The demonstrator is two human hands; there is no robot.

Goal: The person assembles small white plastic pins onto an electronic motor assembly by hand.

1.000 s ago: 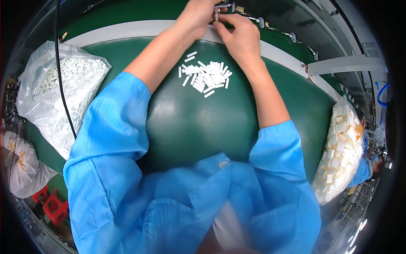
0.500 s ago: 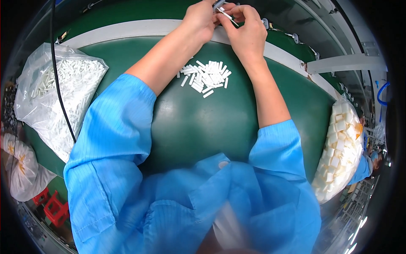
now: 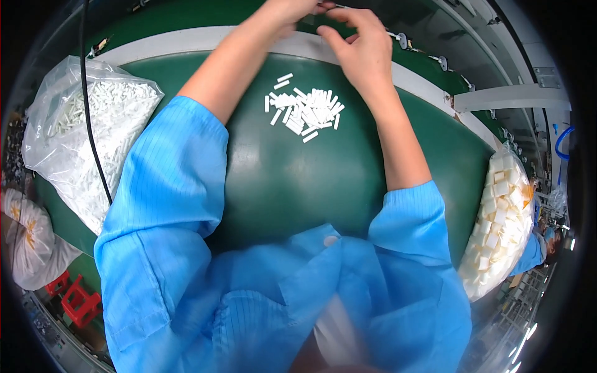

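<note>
At the far edge of the green worktop [image 3: 298,180], my right hand [image 3: 368,53] is raised with its thumb and forefinger apart and nothing visible between them. My left hand [image 3: 291,13] is at the top edge of the picture. Its fingers are blurred and partly cut off, so what they hold cannot be made out. Below and between my forearms lies a loose pile of short white tube-like pieces [image 3: 311,110]. A couple of these pieces lie apart at the pile's upper left.
A clear bag [image 3: 124,124] full of similar white pieces lies at the left, with a black cable [image 3: 87,105] hanging before it. At the right stands a bag of cream blocks [image 3: 497,217]. A pale rail [image 3: 186,42] borders the worktop; small parts line the green strip beyond.
My left hand has moved up and left, away from my right hand. The slim white piece and grey part seen between my fingers are no longer visible there. My right thumb and forefinger have parted.
</note>
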